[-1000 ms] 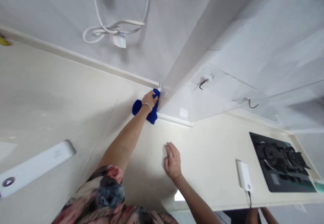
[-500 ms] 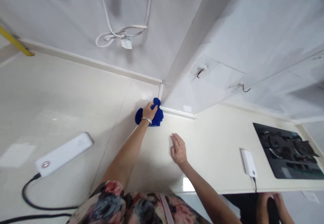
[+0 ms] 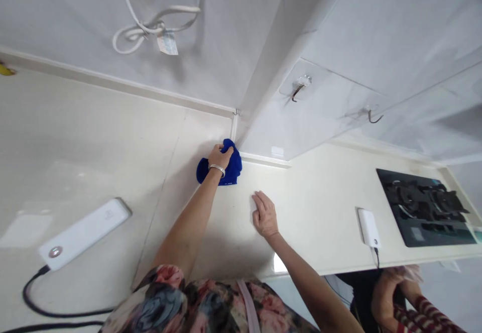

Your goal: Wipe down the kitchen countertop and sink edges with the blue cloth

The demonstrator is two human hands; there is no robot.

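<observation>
Blue cloth point(image 3: 234, 166) in left hand point(image 3: 220, 157), right hand point(image 3: 265, 216) half-open

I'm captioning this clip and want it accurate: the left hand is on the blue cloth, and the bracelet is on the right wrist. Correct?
Not quite: the head view shows the bracelet on the left wrist. The left hand is on the blue cloth.

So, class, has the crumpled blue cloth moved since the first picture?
Yes. The crumpled blue cloth has shifted toward the person's floral-print top, away from the pale raised strip along the grey back wall.
</observation>
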